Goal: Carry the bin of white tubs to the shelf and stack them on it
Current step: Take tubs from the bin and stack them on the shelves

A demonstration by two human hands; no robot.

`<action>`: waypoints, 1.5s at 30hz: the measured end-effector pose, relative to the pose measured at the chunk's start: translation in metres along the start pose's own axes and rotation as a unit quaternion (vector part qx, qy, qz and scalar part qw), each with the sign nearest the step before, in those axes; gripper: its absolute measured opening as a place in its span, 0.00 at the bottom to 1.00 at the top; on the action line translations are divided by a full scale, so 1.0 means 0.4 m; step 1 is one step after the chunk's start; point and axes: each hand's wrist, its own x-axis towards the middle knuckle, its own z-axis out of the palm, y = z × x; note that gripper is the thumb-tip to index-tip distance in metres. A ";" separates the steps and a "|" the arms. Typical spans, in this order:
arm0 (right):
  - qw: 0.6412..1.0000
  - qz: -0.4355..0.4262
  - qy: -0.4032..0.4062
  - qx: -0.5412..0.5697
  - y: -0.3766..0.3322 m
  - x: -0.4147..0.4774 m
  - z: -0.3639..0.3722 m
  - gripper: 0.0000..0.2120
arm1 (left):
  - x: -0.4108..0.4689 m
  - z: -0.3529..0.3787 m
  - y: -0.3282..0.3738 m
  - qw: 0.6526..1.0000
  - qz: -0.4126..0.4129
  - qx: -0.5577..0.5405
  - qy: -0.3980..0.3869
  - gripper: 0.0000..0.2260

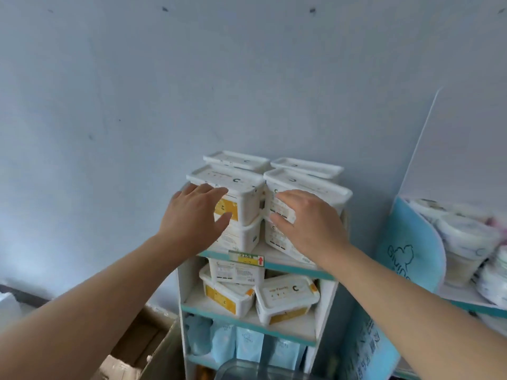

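Observation:
White lidded tubs stand stacked two high on the top of a narrow white and teal shelf (290, 266). My left hand (192, 215) lies with spread fingers against the front of the upper left tub (241, 198). My right hand (304, 218) touches the front of the upper right tub (307, 185) with straight fingers. Further tubs stand behind these two stacks. On the shelf below lie three more tubs (285, 300), tilted and loosely piled. The rim of a clear bin (247, 370) shows at the bottom edge.
The wall is right behind the shelf. Blue pouches (247, 345) fill the lower shelf. A second blue display (411, 253) with wrapped rolls stands to the right. An open cardboard box (142, 349) sits on the floor to the left.

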 end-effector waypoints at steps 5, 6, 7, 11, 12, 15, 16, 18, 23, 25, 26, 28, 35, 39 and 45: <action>0.999 0.014 -0.011 -0.030 -0.032 0.135 -0.014 0.23 | 0.131 -0.044 -0.082 0.999 -0.016 -0.005 -0.031 0.25; 0.999 0.020 -0.019 -0.030 -0.037 0.160 -0.011 0.24 | 0.158 -0.043 -0.103 0.999 -0.018 -0.006 -0.043 0.26; 0.999 0.027 -0.031 -0.033 -0.043 0.183 -0.005 0.26 | 0.186 -0.038 -0.124 0.998 -0.020 -0.008 -0.058 0.27; 0.992 0.055 -0.093 -0.069 -0.055 0.255 0.037 0.35 | 0.269 0.000 -0.204 0.987 -0.009 -0.048 -0.151 0.35; 0.990 0.060 -0.104 -0.079 -0.057 0.264 0.051 0.35 | 0.279 0.014 -0.217 0.983 0.000 -0.054 -0.174 0.37; 0.983 0.069 -0.125 -0.112 -0.058 0.273 0.087 0.31 | 0.295 0.058 -0.244 0.980 0.044 -0.024 -0.193 0.36; 0.983 0.073 -0.124 -0.110 -0.057 0.272 0.097 0.31 | 0.297 0.070 -0.250 0.981 0.054 -0.021 -0.183 0.35; 0.984 0.081 -0.113 -0.108 -0.060 0.263 0.109 0.31 | 0.295 0.085 -0.258 0.984 0.066 -0.037 -0.158 0.35; 0.990 0.081 -0.030 -0.112 -0.092 0.190 0.112 0.28 | 0.220 0.084 -0.283 0.984 -0.021 -0.163 -0.068 0.38; 0.991 0.083 0.028 -0.103 -0.104 0.145 0.129 0.24 | 0.165 0.112 -0.299 0.975 -0.072 -0.196 -0.080 0.35; 0.991 0.091 0.035 -0.094 -0.110 0.122 0.142 0.22 | 0.139 0.132 -0.303 0.968 -0.088 -0.208 -0.108 0.34; 0.989 0.129 -0.016 -0.070 -0.121 0.088 0.171 0.23 | 0.107 0.179 -0.303 0.956 -0.099 -0.223 -0.162 0.30; 0.975 0.203 -0.088 0.016 -0.071 0.088 0.296 0.24 | 0.162 0.292 -0.296 0.881 -0.175 -0.386 -0.209 0.19; 0.965 0.229 -0.053 0.116 -0.067 0.117 0.320 0.19 | 0.173 0.308 -0.297 0.853 -0.198 -0.453 -0.170 0.14; 0.963 0.228 -0.025 0.144 -0.056 0.136 0.324 0.17 | 0.144 0.296 -0.277 0.833 -0.210 -0.494 -0.135 0.14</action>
